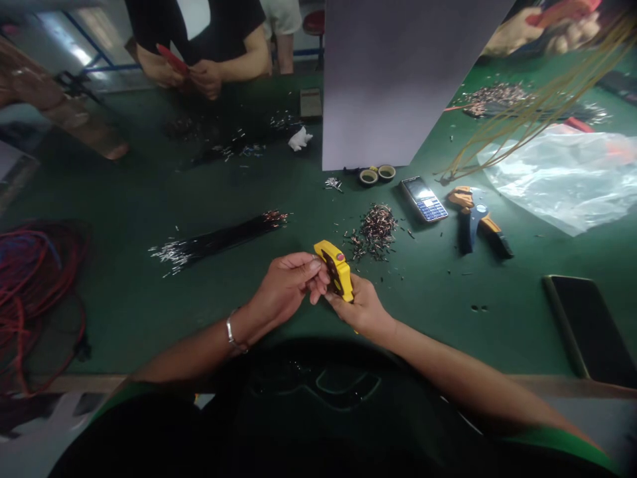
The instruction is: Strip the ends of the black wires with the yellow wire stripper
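Observation:
My right hand is wrapped round a yellow wire stripper, held just above the table's front part. Beside its jaws, my left hand is closed in a pinch, thumb against fingers. Whatever lies between those fingertips is too small to make out. Left of the hands lies a bundle of black wires, with silvery tips at one end and bare copper at the other. Just beyond the stripper is a pile of short wire scraps.
A keypad phone, a blue-and-orange hand tool and a dark smartphone lie to the right. A grey panel stands ahead, two tape rolls at its foot. Red cables are coiled left. Co-workers' hands work across the table.

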Demonstrator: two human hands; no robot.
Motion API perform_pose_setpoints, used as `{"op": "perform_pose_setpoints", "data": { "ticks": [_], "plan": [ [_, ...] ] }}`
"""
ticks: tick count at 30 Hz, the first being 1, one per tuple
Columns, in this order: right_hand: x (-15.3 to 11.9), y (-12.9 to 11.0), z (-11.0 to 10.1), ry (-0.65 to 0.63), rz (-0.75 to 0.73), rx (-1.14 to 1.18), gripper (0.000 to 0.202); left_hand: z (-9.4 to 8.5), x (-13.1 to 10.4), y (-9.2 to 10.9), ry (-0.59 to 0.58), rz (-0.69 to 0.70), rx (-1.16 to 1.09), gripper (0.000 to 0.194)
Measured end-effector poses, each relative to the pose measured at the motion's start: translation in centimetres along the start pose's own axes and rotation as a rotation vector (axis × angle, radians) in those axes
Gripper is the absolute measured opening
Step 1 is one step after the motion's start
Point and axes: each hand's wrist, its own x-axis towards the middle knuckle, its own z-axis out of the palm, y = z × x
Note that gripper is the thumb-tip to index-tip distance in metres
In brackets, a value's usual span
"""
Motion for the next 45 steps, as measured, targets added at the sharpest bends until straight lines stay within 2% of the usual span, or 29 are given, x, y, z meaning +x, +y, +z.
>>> {"op": "perform_pose_setpoints", "data": {
  "ticks": [19,25,33,35,40,45],
  "plan": [
    [-0.1,-0.9,-0.6,-0.040,0.016,-0.115,0.010,-0.1,-0.4,0.3,0.009,0.006,0.078,0.023],
    [0.1,-1.0,-1.0,-0.050,-0.033,-0.248,0.008,0.0,-0.5,0.6,0.022,0.010,0.100,0.022],
    [0.2,-1.6,-1.7,-0.061,-0.041,-0.250,0.016,0.0,-0.7,0.6,0.038,-0.009,0.151,0.026],
    [0.2,-1.9,-1.8,-0.062,-0.017,-0.190,0.015,-0.1,-0.6,0.4,0.035,-0.024,0.150,0.028],
    [0.3,-1.9,-2.0,-0.068,0.147,0.159,0.018,-0.1,-0.5,0.4,0.058,-0.010,0.095,0.019],
    [0.6,-1.1,-2.2,-0.050,0.119,0.369,0.019,-0.3,-0.5,0.6,0.055,-0.003,0.079,0.018]
  ]
}}
